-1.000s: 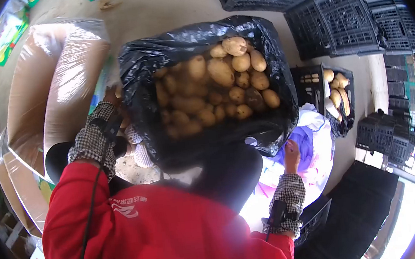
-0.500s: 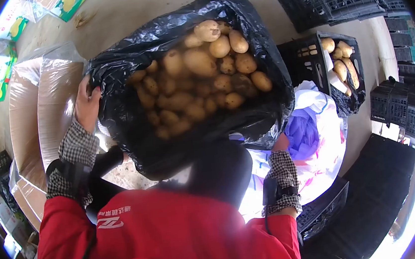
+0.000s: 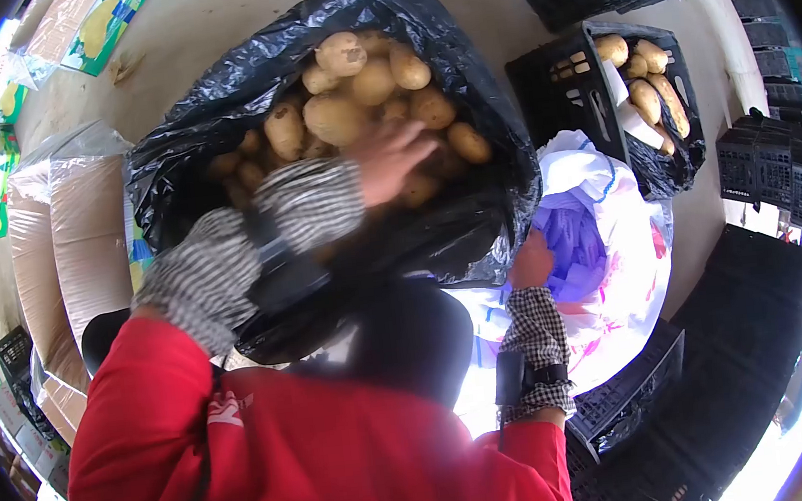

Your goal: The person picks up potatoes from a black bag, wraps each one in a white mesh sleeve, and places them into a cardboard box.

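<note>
Pale floor [image 3: 470, 17] beyond. Holding left hand [image 3: 397, 161] spread directly over potatoes [image 3: 335, 119], right hand [image 3: 529, 259] curled by black bag [image 3: 224, 92], grip unclear.

White glare at lower right, dark fisheye edges, glints on black plastic [image 3: 232, 102]

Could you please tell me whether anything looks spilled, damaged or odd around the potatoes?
One thing stands out: a potato on top, toward the far side of the black bag, has a brownish patch at its end, unlike the paler skins beside it. I can't tell whether it is dirt or damage.
</note>
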Demonstrator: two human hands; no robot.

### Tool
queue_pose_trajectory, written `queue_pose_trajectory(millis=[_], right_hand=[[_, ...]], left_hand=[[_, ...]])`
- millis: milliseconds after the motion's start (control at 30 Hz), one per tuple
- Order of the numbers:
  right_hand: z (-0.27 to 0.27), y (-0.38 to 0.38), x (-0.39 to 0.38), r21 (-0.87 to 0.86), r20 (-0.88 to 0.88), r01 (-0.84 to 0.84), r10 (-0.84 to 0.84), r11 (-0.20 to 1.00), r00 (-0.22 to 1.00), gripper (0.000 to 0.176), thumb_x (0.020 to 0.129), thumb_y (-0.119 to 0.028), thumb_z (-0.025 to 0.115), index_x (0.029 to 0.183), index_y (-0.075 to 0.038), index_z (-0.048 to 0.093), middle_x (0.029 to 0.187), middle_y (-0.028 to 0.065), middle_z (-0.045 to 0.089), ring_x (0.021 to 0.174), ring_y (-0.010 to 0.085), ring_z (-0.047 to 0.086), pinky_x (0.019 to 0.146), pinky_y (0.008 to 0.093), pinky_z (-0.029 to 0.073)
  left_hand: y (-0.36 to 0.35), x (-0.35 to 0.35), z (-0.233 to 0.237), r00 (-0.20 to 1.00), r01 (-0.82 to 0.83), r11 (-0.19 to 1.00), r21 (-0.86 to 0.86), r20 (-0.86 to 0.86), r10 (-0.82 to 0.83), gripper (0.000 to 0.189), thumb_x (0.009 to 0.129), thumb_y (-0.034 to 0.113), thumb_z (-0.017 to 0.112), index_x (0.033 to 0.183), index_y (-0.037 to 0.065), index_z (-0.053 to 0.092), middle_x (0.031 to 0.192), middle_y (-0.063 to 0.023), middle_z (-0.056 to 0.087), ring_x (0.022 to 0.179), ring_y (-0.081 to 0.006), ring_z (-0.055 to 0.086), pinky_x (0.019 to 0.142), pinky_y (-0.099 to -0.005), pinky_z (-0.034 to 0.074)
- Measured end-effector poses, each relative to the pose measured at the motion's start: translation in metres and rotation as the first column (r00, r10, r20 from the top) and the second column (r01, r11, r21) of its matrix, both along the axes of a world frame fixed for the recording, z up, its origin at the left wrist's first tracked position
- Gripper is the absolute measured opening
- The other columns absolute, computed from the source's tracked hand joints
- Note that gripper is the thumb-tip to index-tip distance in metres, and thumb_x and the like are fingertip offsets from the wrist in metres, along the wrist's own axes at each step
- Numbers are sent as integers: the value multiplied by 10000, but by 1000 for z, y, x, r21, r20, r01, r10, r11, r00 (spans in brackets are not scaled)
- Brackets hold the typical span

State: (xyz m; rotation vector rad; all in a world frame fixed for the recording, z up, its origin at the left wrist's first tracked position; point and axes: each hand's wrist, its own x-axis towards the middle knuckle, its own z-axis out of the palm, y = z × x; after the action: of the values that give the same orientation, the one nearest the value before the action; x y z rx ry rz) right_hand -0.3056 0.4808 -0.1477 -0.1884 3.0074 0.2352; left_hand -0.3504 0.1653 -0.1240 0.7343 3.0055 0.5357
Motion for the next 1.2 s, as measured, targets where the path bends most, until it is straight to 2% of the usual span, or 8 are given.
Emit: queue_pose_trajectory(millis=[233, 367, 433, 500, 767, 933, 1100, 1200], right_hand=[[9, -5, -12, 63, 137, 77, -85, 995, 987, 293, 721, -115, 505, 1007, -93, 561, 883, 77, 585, 809, 240, 571, 660, 368, 442], [33, 5, -5, -301, -31, 91, -105, 949, 994, 250, 706, -79, 530, 955, -73, 543, 873, 102, 590, 775, 268, 574, 677, 364, 453], [52, 8, 6, -456, -133, 66, -142, 887, 981, 234, 696, -52, 541, 930, -55, 528, 877, 118, 587, 761, 280, 574, 682, 361, 458], [73, 8, 19, -629, -140, 94, -232, 771, 963, 324, 680, 31, 516, 997, -34, 513, 842, 106, 577, 739, 240, 574, 678, 325, 461], [164, -42, 37, -993, 45, 33, -105, -113, 993, 379, 666, 148, 436, 985, -20, 552, 926, 37, 551, 869, 119, 518, 773, 230, 409], [188, -103, 38, -948, 104, 168, 235, -269, 966, 364, 691, 147, 466, 989, -43, 550, 914, 20, 551, 826, 104, 529, 720, 224, 433], [196, -173, 52, -982, -132, -177, 417, 72, 899, 212, 829, -96, 476, 1024, -30, 530, 942, 64, 577, 846, 127, 555, 762, 270, 459], [215, -207, 65, -751, 371, 568, 496, -336, 785, 204, 813, -25, 477, 1006, -48, 539, 969, 69, 560, 838, 133, 546, 754, 255, 447]], left_hand=[[31, -26, -30, 974, 0, 1000, -14, 226, 3, 661, 590, 98, 651, 1207, 104, 416, 1256, -73, 364, 1108, -328, 362, 862, -376, 434], [-4, -9, -30, 910, -265, 925, 274, 389, 145, 655, 630, 131, 682, 1213, 52, 393, 1083, -108, 521, 989, -267, 493, 817, -331, 442], [-41, 14, -1, 415, -756, 522, 395, 906, -86, 710, 721, 267, 659, 1288, 32, 301, 1095, -80, 521, 980, -142, 503, 796, -286, 443], [-71, 41, 28, 319, -853, 253, 456, 840, -439, 760, 731, 329, 655, 1307, 29, 260, 1168, -59, 486, 1023, -148, 494, 816, -294, 453], [-60, 86, 102, 489, -706, 76, 704, 563, -666, 878, 617, 252, 754, 1311, 38, 262, 1226, -70, 440, 1134, -190, 414, 987, -322, 296], [-61, 124, 179, 552, -587, 187, 788, 558, -620, 941, 537, 223, 794, 1291, 1, 276, 1256, -80, 394, 1171, -182, 374, 995, -317, 288], [-77, 158, 198, 704, -299, 374, 878, 468, -534, 879, 556, 240, 779, 1278, 15, 331, 1280, -80, 334, 1196, -182, 318, 1008, -311, 242], [-89, 185, 203, 720, -338, 320, 885, 462, -517, 894, 565, 264, 780, 1288, 7, 320, 1281, -86, 336, 1197, -182, 310, 1010, -308, 233]])
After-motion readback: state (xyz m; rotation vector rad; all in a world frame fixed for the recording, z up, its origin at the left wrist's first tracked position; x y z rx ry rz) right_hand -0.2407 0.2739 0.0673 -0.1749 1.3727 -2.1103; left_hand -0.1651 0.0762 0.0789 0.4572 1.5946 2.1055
